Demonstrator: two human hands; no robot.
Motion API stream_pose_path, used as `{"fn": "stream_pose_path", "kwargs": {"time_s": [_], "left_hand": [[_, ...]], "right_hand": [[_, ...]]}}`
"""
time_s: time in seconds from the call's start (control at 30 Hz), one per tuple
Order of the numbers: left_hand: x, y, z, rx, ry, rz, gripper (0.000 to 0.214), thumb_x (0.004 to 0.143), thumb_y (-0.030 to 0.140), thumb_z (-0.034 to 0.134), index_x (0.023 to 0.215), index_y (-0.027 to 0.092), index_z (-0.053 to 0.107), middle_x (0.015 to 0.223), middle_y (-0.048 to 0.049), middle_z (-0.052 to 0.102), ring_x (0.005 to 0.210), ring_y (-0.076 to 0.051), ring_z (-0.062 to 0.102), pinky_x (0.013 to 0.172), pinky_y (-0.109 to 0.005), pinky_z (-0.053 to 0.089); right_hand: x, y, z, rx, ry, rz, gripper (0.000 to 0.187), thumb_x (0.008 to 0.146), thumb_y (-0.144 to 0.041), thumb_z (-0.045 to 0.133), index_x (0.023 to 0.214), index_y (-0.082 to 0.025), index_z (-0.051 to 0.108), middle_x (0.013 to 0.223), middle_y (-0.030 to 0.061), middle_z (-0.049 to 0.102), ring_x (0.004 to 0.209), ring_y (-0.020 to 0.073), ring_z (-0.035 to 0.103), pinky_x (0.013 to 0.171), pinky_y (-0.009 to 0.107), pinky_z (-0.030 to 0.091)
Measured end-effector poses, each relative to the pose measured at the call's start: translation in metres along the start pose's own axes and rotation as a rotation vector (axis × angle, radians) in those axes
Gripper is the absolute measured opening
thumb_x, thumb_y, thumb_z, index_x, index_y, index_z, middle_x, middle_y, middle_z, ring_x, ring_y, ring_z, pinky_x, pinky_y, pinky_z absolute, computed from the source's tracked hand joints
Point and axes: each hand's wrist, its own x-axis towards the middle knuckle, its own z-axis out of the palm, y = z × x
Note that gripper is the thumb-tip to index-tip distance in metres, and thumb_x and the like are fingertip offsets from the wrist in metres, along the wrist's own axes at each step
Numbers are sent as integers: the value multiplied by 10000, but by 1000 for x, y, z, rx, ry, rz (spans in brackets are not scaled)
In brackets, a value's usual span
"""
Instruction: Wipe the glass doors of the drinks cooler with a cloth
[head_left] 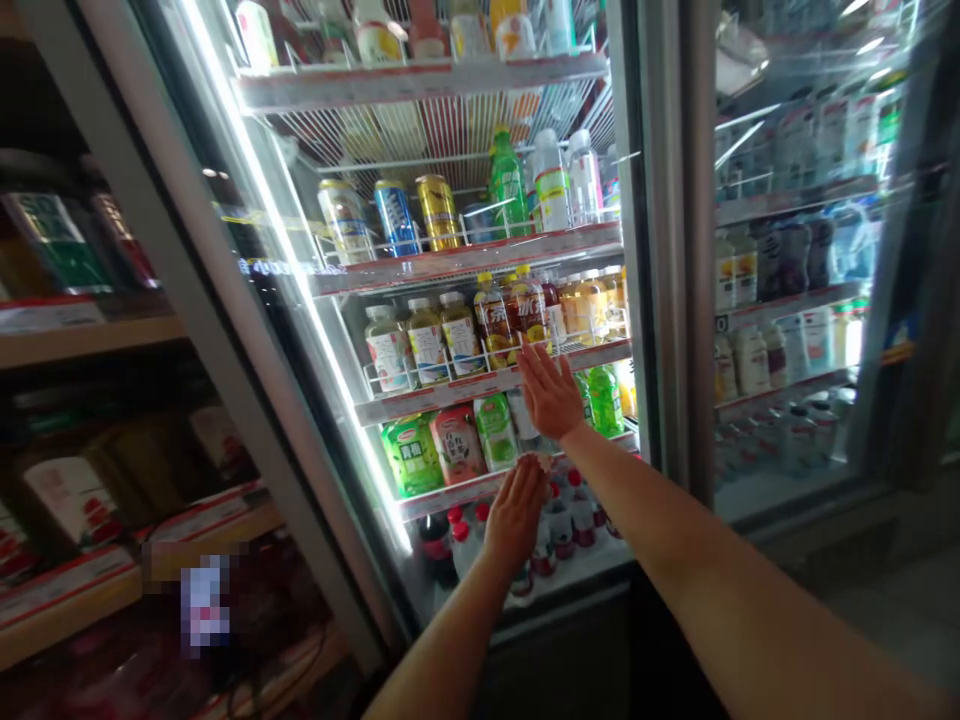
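An open drinks fridge stands before me, its wire shelves (480,385) full of bottles and cans. My right hand (550,393) is raised flat with fingers stretched out, in front of the shelf edge below the tea bottles (517,315). It holds nothing. My left hand (516,512) reaches lower, fingers extended toward the red-capped bottles (570,515) on the bottom shelf, just under the green bottles (495,430). Whether it touches a bottle I cannot tell.
The fridge door (225,330) swings open to the left, glass reflecting. A second closed glass-door fridge (795,300) stands to the right. Wooden store shelves (82,340) with packaged goods sit at the far left. Cans (394,215) line an upper shelf.
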Motion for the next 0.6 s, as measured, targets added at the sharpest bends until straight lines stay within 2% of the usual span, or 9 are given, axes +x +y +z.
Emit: {"fn": "stream_pose_path", "kwargs": {"time_s": [0.13,0.27,0.33,0.47,0.6], "left_hand": [[-16,12,15,-26,-78,132,515,952,162,475,1464,205,515,1549,-76,464,1466,-257,386,1188,-417,402],[-12,5,14,-27,-45,166,497,976,162,452,1465,228,511,1550,-37,464,1462,-227,397,1197,-408,390],[-4,-3,8,-17,-16,117,483,985,168,453,1459,238,519,1536,-33,484,1466,-226,389,1207,-418,378],[15,-17,-8,33,41,-79,487,992,199,483,1479,211,495,1543,-88,471,1484,-279,348,1201,-476,380],[18,-23,-17,36,90,-139,503,989,213,519,1491,216,478,1523,-110,499,1478,-294,358,1196,-482,384]], "right_hand": [[0,0,0,-15,30,-11,622,1033,-233,349,1614,-208,128,1604,64,386,1528,198,275,1277,463,143],[0,0,1,-38,61,-27,619,1033,-235,365,1611,-194,149,1595,62,402,1527,192,277,1280,450,117],[0,0,1,-38,63,-28,621,1031,-234,375,1610,-187,157,1594,65,403,1528,193,277,1281,447,104],[1,-1,1,-22,41,-9,615,1028,-227,369,1609,-192,170,1603,62,387,1529,194,275,1281,447,98],[1,-2,0,-4,6,7,621,1025,-233,363,1611,-200,157,1610,63,374,1532,201,268,1281,457,97]]}}
